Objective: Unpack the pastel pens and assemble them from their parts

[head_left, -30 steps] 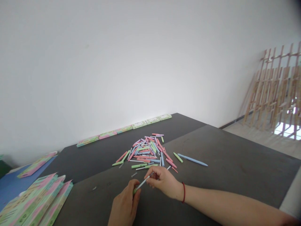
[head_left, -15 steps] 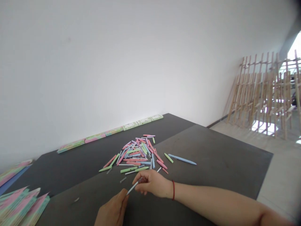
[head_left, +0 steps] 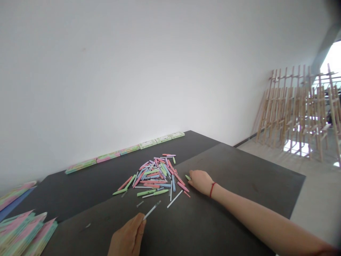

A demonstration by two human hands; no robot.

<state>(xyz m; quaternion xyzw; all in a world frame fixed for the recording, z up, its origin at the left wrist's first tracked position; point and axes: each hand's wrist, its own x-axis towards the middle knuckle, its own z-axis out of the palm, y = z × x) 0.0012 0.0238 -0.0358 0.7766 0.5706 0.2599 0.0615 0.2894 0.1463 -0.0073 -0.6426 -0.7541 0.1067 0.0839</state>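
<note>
The hands are well apart, on either side of the near part of the pile (head_left: 160, 172) of coloured pen parts on the dark bench (head_left: 247, 177). Nearer than the pile and a little to its left, the left hand (head_left: 128, 235) is clamped on a white rod (head_left: 152, 210); its back is turned up and outward, the fingers are folded together, and thumb and forefinger pinch the rod's lower end. The rod slants up and to the right, its clear tip pointing at the near edge of the pile. The right hand (head_left: 201, 182) is just to the right of the pile, palm down, knuckles up, fingers curled under at a green cap (head_left: 188, 177) whose end pokes out toward the pile; whether they grip it I cannot tell. The wrist, ringed by a red cord (head_left: 212, 189), is nearly straight, and the forearm slants back toward the lower right, away from the pile. A loose white stick (head_left: 175, 199) lies just in front of the pile, between the hands. Beyond the pile, flat boxes (head_left: 129, 150) line the wall.
</note>
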